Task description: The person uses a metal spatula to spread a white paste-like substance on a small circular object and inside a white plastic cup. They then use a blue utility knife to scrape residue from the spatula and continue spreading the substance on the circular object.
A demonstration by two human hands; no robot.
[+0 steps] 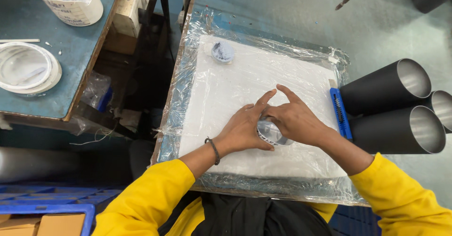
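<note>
While white, plastic-wrapped surface (pixel 245 76) lies open around them, left hand (pixel 242 130) and right hand (pixel 294 120) together grip a small shiny ring (pixel 272 133), blue knife (pixel 340 112) at the right edge.

The white board (pixel 263 95) looks matt and slightly grainy, like foam or felt, and is wrapped in glossy, crinkled clear plastic film (pixel 188 76) that bunches at its edges. On the board, the left hand (pixel 245 130) and right hand (pixel 294 120) press on a ring of clear, shiny tape (pixel 273 135). At the board's far edge lies a small dull bluish pad (pixel 222 51). Just right of the board lies a blue plastic utility knife (pixel 340 113), then matt black tubes (pixel 391 109) with smooth, silvery metallic insides. Left of the board, a worn blue-topped table (pixel 42 71) bears glossy white plastic tubs (pixel 70 0).
</note>
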